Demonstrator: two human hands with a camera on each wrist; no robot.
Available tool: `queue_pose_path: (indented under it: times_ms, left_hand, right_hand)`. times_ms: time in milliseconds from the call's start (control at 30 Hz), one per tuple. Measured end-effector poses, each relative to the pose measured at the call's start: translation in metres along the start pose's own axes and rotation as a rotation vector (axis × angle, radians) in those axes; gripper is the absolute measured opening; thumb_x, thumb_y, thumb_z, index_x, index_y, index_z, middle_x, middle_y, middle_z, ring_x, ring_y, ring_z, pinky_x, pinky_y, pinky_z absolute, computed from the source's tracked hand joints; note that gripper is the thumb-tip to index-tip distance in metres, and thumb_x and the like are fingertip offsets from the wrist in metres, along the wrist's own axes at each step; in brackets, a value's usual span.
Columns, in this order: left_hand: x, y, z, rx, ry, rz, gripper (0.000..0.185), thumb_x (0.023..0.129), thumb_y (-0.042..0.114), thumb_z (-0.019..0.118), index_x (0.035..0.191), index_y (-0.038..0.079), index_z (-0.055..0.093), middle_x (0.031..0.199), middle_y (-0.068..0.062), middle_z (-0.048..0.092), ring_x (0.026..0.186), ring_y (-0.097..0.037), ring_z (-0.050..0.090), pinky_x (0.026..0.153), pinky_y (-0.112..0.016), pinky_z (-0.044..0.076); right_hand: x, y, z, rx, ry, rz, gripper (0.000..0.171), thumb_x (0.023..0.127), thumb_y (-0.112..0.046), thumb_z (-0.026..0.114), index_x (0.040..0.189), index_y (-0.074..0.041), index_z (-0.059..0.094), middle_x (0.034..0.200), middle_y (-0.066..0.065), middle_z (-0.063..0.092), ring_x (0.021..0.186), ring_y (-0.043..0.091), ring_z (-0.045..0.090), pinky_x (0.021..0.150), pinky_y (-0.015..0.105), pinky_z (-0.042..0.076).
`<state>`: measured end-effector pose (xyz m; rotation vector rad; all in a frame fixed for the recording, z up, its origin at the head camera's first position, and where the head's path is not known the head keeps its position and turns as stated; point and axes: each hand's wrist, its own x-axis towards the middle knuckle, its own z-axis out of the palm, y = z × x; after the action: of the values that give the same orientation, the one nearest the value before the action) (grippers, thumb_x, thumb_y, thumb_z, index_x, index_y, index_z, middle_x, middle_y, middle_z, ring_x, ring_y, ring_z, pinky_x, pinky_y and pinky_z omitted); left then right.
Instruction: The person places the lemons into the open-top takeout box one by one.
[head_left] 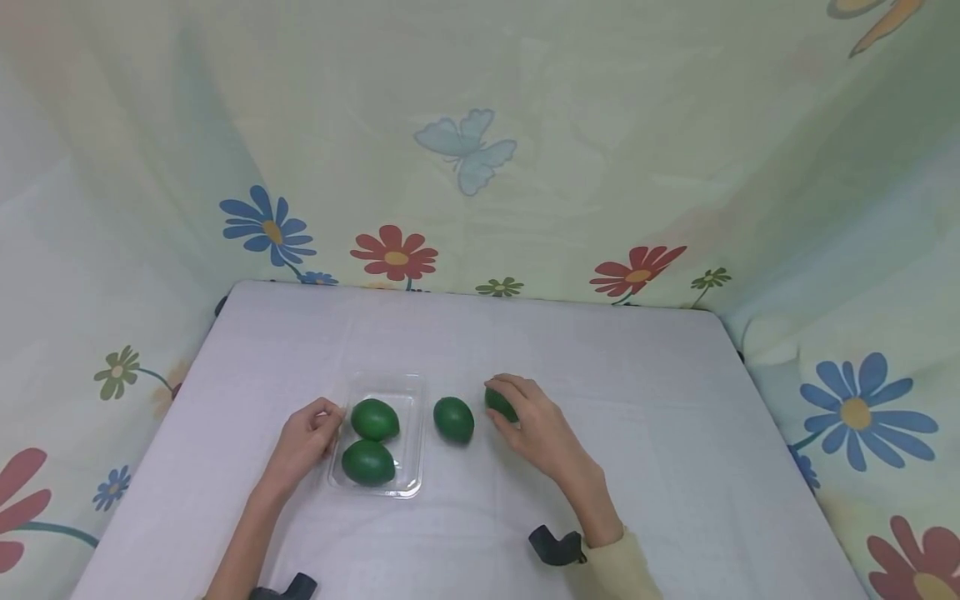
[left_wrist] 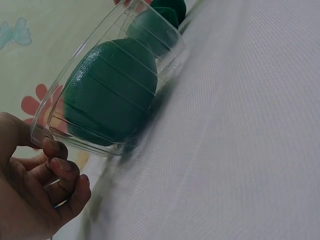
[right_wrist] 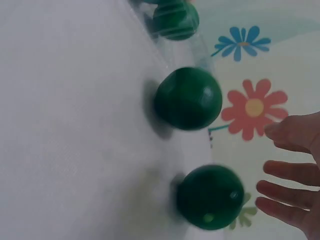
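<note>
My left hand (head_left: pixel 306 440) pinches the left rim of a clear plastic container (head_left: pixel 408 483) between thumb and fingers; in the left wrist view the pinched rim (left_wrist: pixel 40 135) shows close up. Inside the container lie two green limes, a rear lime (head_left: pixel 375 419) and a front lime (head_left: pixel 368 462), touching each other. Just right of the container a third lime (head_left: pixel 453 419) rests on the table. A fourth lime (head_left: pixel 498 405) lies farther right, partly covered by my right hand (head_left: pixel 536 425) in the head view. The right wrist view shows that hand's fingers (right_wrist: pixel 285 192) spread and apart from this lime (right_wrist: pixel 210 197).
A white cloth covers the table (head_left: pixel 645 375). Behind it hangs a pale curtain (head_left: pixel 600 167) printed with flowers and a butterfly, which also closes in both sides. A dark wrist mount (head_left: pixel 555 546) sits on the right forearm, by a cream sleeve (head_left: pixel 622 571).
</note>
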<state>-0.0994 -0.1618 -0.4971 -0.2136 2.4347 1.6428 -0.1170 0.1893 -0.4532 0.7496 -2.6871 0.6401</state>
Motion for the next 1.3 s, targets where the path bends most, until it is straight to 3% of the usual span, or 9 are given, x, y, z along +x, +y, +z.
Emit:
queue_pose_path:
  times_ms: [267,567,1300]
  left_hand:
    - [-0.001,0.002,-0.001,-0.002,-0.002,0.004,0.025,0.107,0.025,0.056,0.105,0.001,0.059,0.059,0.002,0.05,0.054,-0.013,0.046,0.053,-0.024,0.039]
    - [0.002,-0.003,-0.001,-0.001,-0.01,0.024,0.027,0.107,0.027,0.057,0.108,0.0,0.06,0.058,0.002,0.049,0.054,-0.013,0.046,0.054,-0.025,0.04]
    - [0.003,-0.004,-0.001,-0.022,-0.006,0.022,0.025,0.106,0.026,0.056,0.107,0.0,0.06,0.059,0.002,0.05,0.056,-0.013,0.047,0.056,-0.025,0.04]
  right_hand:
    - [-0.008,0.022,0.009,-0.034,0.024,0.157,0.046,0.089,-0.018,0.082,0.13,-0.005,0.066,0.135,0.018,0.063,0.124,0.036,0.062,0.094,0.049,0.056]
    - [-0.01,0.03,0.026,0.074,-0.052,0.258,0.064,0.087,-0.027,0.084,0.141,-0.007,0.057,0.141,0.019,0.058,0.128,0.039,0.06,0.101,0.053,0.052]
    - [-0.01,0.031,0.035,0.116,-0.076,0.25,0.062,0.088,-0.016,0.083,0.142,-0.006,0.056,0.135,0.021,0.061,0.121,0.041,0.064,0.097,0.054,0.054]
